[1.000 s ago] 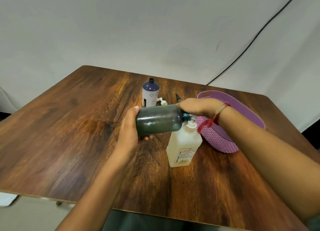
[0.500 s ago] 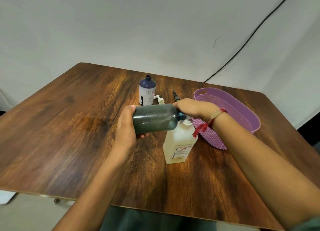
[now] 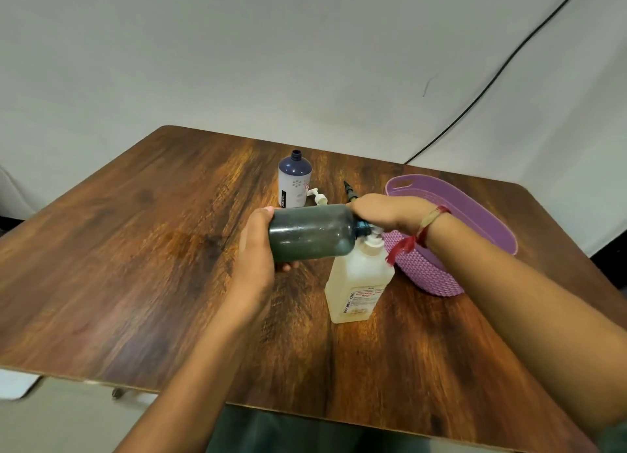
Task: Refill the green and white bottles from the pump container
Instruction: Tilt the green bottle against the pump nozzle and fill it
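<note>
Hands are working together: left hand (image 3: 254,249) is gripping green bottle (image 3: 312,232) sideways, mouth at three o'clock, so right hand (image 3: 390,211), pressing down on pump container (image 3: 358,283), is filling it.

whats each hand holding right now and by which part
The left hand holds the green bottle on its side by its base end. The right hand rests on the pump container at its pump head, by the bottle's neck.

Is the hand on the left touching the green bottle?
Touching. The head view shows the left hand cupped around the base of the green bottle, thumb on top, holding it sideways above the table.
</note>
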